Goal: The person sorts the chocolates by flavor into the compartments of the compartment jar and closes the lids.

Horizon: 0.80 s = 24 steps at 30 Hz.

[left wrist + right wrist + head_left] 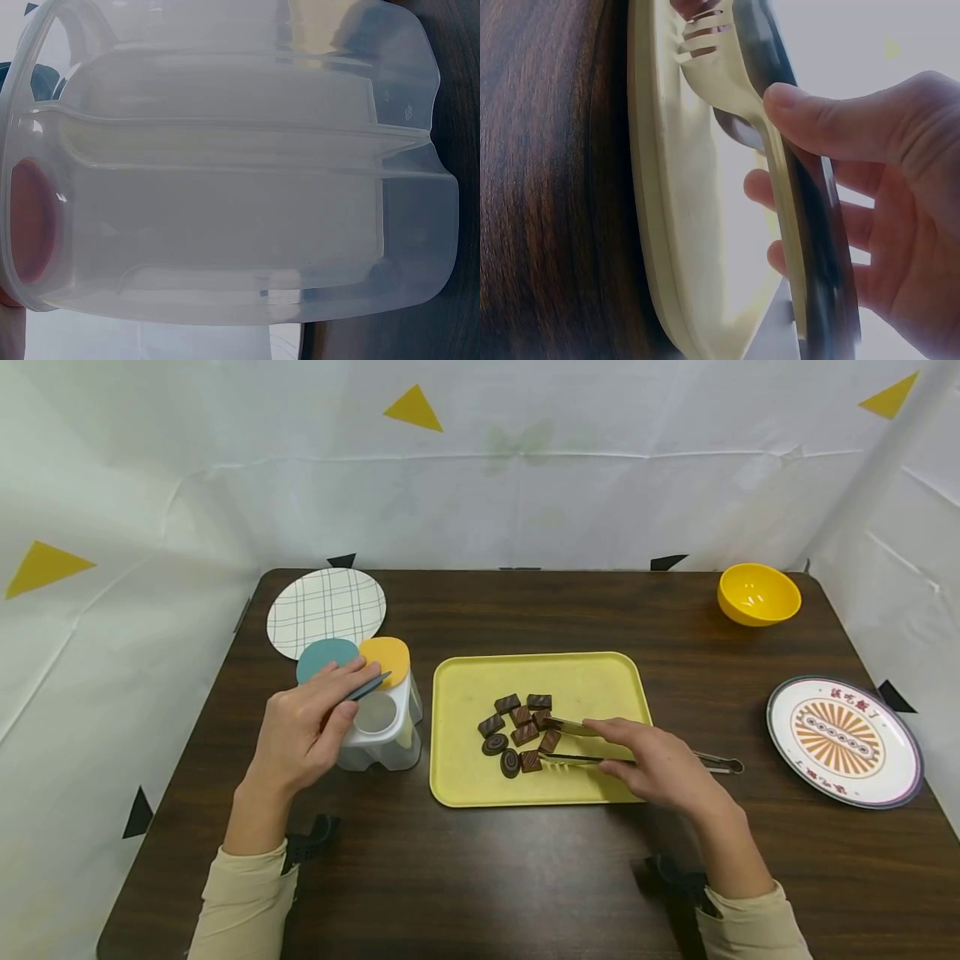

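Note:
My left hand pinches a blue-grey lid, tilted up over a round opening in a clear plastic container. The container's ribbed wall fills the left wrist view. On its top, a teal lid and a yellow lid lie flat. Metal serving tongs are held in my right hand, thumb on one arm and fingers on the other. Their jaws are spread, tips beside several chocolates on the yellow tray. Fork-like tines show on one arm.
A checked white plate lies behind the container at the back left. The yellow bowl stands at the back right corner, and a patterned plate sits near the right edge. White sheeting surrounds the dark wooden table.

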Motion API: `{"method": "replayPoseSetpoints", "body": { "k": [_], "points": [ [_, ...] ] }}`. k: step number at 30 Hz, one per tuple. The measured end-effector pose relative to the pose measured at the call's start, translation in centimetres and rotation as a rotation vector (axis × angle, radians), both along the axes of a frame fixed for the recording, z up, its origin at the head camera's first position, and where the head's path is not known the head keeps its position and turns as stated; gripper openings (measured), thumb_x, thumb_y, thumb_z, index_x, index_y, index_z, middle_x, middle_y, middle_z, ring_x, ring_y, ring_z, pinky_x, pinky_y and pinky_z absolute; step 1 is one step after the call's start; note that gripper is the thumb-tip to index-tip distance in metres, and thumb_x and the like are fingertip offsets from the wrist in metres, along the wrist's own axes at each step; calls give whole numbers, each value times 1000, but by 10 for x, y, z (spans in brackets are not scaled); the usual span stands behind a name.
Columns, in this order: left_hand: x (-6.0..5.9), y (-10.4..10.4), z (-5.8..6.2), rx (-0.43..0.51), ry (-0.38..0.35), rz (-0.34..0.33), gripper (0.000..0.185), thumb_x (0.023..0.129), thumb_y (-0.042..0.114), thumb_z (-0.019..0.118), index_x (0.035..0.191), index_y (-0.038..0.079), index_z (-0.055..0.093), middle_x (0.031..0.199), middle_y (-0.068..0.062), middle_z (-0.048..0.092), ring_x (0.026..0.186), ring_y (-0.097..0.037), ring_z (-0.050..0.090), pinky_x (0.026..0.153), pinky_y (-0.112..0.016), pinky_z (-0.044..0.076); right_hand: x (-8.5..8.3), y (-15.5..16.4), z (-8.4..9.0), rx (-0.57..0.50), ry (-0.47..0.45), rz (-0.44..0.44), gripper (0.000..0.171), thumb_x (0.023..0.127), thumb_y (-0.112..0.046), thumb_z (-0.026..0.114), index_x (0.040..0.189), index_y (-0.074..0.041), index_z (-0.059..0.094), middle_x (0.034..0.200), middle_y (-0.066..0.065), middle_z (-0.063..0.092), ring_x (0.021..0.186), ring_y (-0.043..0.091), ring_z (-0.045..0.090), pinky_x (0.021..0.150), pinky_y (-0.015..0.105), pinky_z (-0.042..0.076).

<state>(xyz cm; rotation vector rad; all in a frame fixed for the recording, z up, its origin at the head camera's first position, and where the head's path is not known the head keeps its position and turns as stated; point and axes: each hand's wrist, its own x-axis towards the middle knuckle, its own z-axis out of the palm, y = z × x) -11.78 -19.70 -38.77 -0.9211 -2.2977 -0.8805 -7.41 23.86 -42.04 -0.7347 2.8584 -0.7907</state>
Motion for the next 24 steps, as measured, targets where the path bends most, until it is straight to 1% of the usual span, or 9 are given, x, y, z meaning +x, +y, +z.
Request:
{"method": "replayPoseSetpoints", "body": {
  "k": [9,18,24],
  "points": [
    [0,0,0,1,-1,-5,49,102,40,39,126,7,67,124,-4,67,117,-26,62,101,-50,44,-2,-4,-2,32,2,-23,51,85,-7,74,134,-10,61,130,11,63,119,30,59,94,53,47],
    [1,0,0,5,-5,-5,49,102,39,40,127,8,67,125,-3,67,117,-26,62,102,-49,43,-3,-5,-3,20,32,-32,48,86,-6,73,132,-12,64,127,9,65,116,28,62,91,52,49],
    [0,0,0,12,-1,-11,49,102,40,39,126,7,68,124,-3,67,117,-26,62,102,-49,43,-3,-5,-2,20,59,-40,48,85,-5,74,131,-13,65,125,8,66,112,28,64,86,52,51]
  ]
}}
